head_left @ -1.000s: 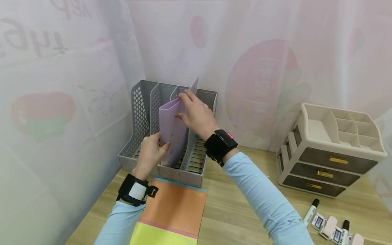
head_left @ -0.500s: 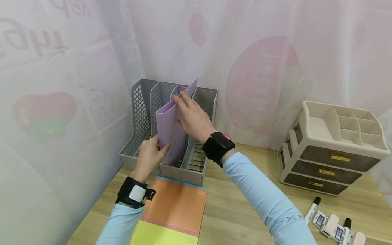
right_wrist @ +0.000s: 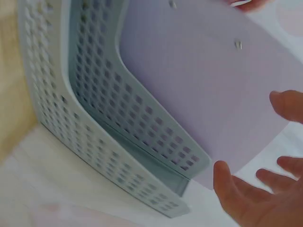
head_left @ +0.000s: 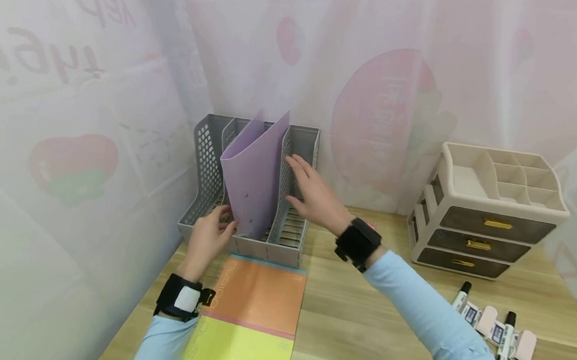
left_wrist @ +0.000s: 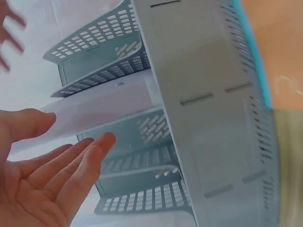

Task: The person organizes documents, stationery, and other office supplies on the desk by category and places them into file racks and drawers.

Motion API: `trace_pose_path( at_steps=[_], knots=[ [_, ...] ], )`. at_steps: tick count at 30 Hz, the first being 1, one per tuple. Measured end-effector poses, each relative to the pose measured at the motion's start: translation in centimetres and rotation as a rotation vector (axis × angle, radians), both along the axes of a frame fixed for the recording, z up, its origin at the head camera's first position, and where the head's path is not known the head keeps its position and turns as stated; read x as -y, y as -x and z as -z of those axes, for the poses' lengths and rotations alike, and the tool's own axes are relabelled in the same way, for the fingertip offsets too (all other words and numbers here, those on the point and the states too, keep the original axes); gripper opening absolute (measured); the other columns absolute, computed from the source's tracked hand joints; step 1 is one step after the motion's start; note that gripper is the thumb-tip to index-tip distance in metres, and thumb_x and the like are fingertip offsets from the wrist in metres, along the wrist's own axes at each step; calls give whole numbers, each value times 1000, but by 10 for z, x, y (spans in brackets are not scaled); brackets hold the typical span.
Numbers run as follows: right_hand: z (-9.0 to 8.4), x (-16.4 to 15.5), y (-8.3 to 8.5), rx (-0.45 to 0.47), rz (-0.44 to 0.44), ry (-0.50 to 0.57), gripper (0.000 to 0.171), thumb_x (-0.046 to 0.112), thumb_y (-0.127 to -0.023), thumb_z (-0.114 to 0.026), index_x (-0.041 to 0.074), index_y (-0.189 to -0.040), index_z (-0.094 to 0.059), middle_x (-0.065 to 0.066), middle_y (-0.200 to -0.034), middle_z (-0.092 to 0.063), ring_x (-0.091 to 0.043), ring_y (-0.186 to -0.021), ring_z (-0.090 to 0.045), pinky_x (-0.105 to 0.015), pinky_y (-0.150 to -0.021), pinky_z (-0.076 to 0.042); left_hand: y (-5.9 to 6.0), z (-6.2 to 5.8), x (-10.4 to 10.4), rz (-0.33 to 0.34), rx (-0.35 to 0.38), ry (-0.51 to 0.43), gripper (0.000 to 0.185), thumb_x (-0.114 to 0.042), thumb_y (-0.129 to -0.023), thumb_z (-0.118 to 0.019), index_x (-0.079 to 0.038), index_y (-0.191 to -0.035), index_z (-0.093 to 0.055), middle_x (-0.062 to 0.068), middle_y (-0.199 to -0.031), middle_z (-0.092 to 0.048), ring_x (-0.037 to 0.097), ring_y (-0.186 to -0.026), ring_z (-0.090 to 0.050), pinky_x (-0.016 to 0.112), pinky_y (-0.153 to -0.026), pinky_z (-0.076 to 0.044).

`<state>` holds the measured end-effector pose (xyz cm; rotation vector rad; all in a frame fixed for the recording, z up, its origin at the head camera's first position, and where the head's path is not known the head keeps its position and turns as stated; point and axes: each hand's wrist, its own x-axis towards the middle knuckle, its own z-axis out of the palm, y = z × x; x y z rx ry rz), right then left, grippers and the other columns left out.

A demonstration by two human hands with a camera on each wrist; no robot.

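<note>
One purple folder in one grey rack, two hands' fingers spread, holding nothing, two markers

I see open desk between the file rack and the drawer organiser. The purple folder fills a middle slot; orange and yellow folders block the rack's front.

Head view looking down from above, 2 wrist views close up, all sharing the grey file rack.
</note>
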<state>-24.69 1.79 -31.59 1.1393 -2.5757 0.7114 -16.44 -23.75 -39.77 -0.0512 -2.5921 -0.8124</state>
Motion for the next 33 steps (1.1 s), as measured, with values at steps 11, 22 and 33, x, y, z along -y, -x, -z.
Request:
trace_pose_path(
  at_steps=[11,22,33],
  knots=[
    [93,-57,-56,138,154,17,76,20,-87,-78,-7,-146,-39,-29,-142,-47,-42,-130,-50,-51,-105,-46,-66,35,27,53,150,69,40,-4,-92,-66,11,-128,-54,32,-119,-65,44,-101,-69,49,-83,-59],
    [159,-52,-79,505,208,-89,79,29,-87,-79,-7,-146,-40,-31,-147,-40,-47,-131,-45,-55,-102,-47,-80,68,36,169,373,170,63,-3,-80,-79,9,-135,-51,21,-94,-71,24,-69,-67,37,-69,-59],
    [174,-28,-81,558,166,-147,75,34,-84,-80,-6,-140,-50,-27,-130,-48,-37,-111,-45,-49,-87,-50,-80,81,27,203,558,179,88,-14,-72,-89,10,-144,-43,32,-156,-31,47,-144,-33,57,-112,-37]
  ],
)
